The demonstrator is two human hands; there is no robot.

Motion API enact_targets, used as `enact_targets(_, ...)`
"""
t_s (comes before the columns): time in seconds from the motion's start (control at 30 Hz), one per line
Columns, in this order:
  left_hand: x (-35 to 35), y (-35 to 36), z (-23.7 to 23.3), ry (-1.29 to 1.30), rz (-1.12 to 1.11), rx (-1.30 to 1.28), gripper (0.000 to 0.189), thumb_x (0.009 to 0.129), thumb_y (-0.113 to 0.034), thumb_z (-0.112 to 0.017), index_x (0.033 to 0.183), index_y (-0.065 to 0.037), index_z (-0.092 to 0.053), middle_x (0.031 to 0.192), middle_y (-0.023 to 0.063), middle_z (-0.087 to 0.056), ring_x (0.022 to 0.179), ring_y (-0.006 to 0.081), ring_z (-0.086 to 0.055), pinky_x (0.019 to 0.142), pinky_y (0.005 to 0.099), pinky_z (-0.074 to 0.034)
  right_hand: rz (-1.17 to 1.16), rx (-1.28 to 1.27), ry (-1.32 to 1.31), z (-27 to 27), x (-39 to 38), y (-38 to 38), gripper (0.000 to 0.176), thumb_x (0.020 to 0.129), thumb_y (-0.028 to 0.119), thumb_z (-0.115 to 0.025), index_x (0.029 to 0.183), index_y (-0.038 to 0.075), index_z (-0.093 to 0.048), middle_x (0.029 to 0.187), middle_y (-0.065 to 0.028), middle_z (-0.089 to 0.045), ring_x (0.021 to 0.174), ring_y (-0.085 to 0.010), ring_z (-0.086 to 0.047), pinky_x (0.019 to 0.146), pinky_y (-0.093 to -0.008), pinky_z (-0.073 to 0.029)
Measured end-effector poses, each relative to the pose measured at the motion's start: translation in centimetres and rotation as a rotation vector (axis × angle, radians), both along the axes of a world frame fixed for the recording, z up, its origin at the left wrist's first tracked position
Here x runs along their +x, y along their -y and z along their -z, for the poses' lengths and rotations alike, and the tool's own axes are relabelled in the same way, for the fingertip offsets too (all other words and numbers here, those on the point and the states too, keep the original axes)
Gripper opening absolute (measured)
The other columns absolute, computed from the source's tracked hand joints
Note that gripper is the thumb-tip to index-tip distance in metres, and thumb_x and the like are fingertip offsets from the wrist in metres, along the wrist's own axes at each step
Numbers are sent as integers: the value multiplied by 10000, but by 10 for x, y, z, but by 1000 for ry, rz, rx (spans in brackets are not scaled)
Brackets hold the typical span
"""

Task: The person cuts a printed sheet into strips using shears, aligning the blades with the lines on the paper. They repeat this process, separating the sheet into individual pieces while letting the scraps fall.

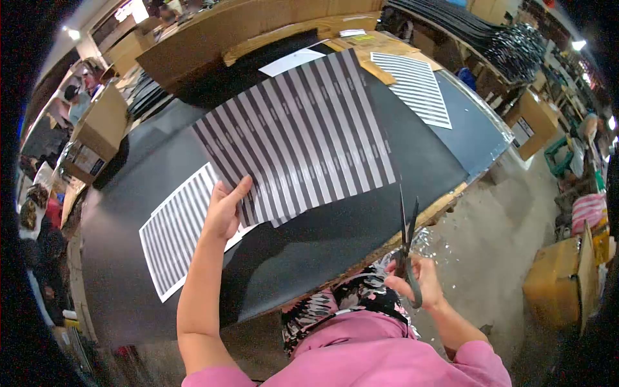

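My left hand (225, 209) grips the lower left corner of a large black-and-white striped sheet (303, 135) and holds it raised over the black table (361, 219). My right hand (412, 280) holds black scissors (406, 238) by their handles near the table's front edge; the blades point up and stand slightly apart, just below the sheet's lower right corner. Under my left hand lies a second striped sheet (174, 238), flat on the table.
A third striped sheet (416, 87) lies at the table's far right. Cardboard boxes (100, 129) stand to the left, more boxes (561, 284) on the floor to the right. Stacked black material (503, 39) fills the back right. Paper scraps litter the floor.
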State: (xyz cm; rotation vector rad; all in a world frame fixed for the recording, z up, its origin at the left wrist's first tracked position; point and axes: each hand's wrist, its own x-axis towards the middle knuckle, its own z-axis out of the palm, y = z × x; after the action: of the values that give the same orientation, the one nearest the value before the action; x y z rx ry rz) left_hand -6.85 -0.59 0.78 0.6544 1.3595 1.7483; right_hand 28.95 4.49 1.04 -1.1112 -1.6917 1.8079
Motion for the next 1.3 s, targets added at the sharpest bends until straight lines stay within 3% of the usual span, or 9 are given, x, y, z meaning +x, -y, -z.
enact_targets(0.1,12,1,1,17,35,12,296,838,-137,-615,1088,0,-534,1056,71,-598,941,136,-570,816,283,-466,20,-25,26,22,12,2,227,726,116,-699,826,-51,-582,688,-73,-608,623,-123,-595,585,-235,-484)
enact_targets(0.3,19,1,2,-15,57,-3,281,836,-123,-615,1079,5,-557,1049,83,-610,920,129,-579,804,265,-463,49,-53,5,22,4,0,245,708,134,-751,751,-25,-569,639,-54,-593,573,-97,-569,520,-230,-455)
enact_targets(0.5,25,1,-3,-64,97,-19,297,829,-129,-623,1072,30,-557,1026,93,-617,903,125,-579,802,262,-457,77,73,60,23,3,-14,329,681,257,-781,677,-4,-581,580,-22,-570,528,-61,-519,472,-215,-415)
enact_targets(0.53,25,1,-2,-62,98,-21,297,829,-129,-623,1072,30,-557,1026,93,-617,903,125,-579,802,262,-457,2,144,150,24,5,-18,237,730,113,-726,774,-54,-563,661,-95,-597,559,-126,-592,513,-239,-498)
enact_targets(1.3,27,2,-6,-76,126,3,289,823,-135,-630,1036,49,-560,980,116,-626,845,133,-605,738,250,-492,21,153,111,10,-1,-24,272,717,156,-748,768,-48,-576,627,-66,-582,536,-104,-566,488,-219,-456)
